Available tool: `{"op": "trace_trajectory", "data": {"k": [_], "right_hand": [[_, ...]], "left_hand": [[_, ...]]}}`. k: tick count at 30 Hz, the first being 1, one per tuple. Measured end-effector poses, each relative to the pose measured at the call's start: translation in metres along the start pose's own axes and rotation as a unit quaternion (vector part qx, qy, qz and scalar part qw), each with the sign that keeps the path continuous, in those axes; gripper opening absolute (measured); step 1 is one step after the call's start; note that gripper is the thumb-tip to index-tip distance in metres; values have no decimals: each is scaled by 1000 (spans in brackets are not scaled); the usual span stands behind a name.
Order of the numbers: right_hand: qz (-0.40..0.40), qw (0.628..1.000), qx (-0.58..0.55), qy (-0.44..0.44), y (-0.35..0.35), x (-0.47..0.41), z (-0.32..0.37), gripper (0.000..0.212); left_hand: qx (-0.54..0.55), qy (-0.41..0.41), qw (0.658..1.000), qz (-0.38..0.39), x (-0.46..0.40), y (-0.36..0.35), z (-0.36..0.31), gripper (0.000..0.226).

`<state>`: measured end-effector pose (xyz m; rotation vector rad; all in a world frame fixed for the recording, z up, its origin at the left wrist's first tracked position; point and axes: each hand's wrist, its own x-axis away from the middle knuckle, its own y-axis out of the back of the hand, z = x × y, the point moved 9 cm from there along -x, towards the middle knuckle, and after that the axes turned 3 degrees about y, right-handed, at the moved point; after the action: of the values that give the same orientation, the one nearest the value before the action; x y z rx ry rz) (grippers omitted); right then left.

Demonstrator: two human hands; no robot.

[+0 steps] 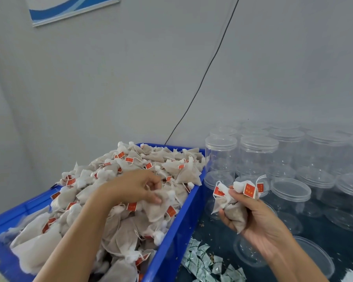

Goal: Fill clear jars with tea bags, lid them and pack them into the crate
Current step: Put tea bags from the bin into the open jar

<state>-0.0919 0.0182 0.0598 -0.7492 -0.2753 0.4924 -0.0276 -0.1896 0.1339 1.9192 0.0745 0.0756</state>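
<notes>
A blue crate [171, 239] on the left is heaped with white tea bags [118, 226] that carry red tags. My left hand [135, 186] reaches into the heap and pinches one tea bag [161, 195] between its fingers. To the right of the crate, my right hand [253, 222] grips a bunch of tea bags [232, 202], their red tags sticking up above the fist. Several clear jars [259, 157] with lids stand on the dark table behind and to the right of that hand.
Loose clear lids [289, 189] and open jars [249, 251] lie on the dark table [334, 237] at the right. A pile of small white-and-green sachets [204, 265] sits by the crate's near right corner. A black cable [202, 82] runs down the grey wall behind.
</notes>
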Motion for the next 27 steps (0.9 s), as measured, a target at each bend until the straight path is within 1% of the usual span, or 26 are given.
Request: {"op": "trace_trajectory", "data": {"k": [2, 3, 5, 7, 8, 9, 11, 13, 14, 15, 16, 19, 21, 22, 24, 25, 26, 27], "right_hand": [[6, 1000, -9, 1, 0, 1, 7, 46], [8, 1000, -14, 3, 0, 1, 11, 42], [5, 1000, -19, 13, 4, 3, 25, 36], [-5, 999, -20, 31, 11, 6, 42, 32], [-11, 999, -18, 45, 16, 8, 52, 30], [-18, 998, -12, 60, 20, 10, 62, 29], [-35, 995, 7, 88, 29, 14, 82, 28], [-49, 992, 30, 114, 38, 19, 99, 32], [-54, 990, 41, 126, 43, 22, 107, 35], [-58, 988, 51, 137, 48, 24, 113, 37], [-61, 985, 60, 146, 52, 26, 119, 37], [-67, 981, 89, 160, 61, 30, 127, 31], [-63, 979, 107, 160, 62, 31, 128, 29], [-58, 979, 115, 157, 62, 31, 127, 30], [-45, 980, 133, 143, 60, 31, 124, 33], [-37, 980, 144, 135, 59, 31, 123, 34], [-29, 979, 154, 128, 58, 31, 121, 37], [-24, 979, 163, 122, 57, 31, 119, 40]], "left_hand": [[24, -5, 994, -105, -3, 16, -2, 24], [55, -11, 988, -144, -4, 20, -4, 22], [145, -36, 971, -185, -7, 22, -14, 21], [238, -58, 950, -191, -14, 16, -29, 14], [294, -63, 937, -176, -19, 10, -37, 11], [358, -65, 920, -143, -26, 0, -47, 9], [470, -65, 879, -38, -39, -30, -73, 12], [519, -60, 852, 40, -50, -58, -97, 14], [522, -57, 849, 58, -55, -70, -108, 14], [516, -54, 853, 60, -61, -77, -117, 13], [503, -53, 861, 47, -66, -82, -124, 12], [466, -41, 883, -31, -83, -86, -138, 8], [409, -40, 909, -65, -89, -91, -144, 9], [356, -52, 930, -73, -91, -94, -148, 12], [184, -92, 972, -109, -90, -98, -154, 23], [95, -116, 979, -135, -88, -99, -156, 29], [33, -139, 978, -151, -87, -102, -157, 32], [4, -155, 975, -157, -86, -105, -157, 32]]}}
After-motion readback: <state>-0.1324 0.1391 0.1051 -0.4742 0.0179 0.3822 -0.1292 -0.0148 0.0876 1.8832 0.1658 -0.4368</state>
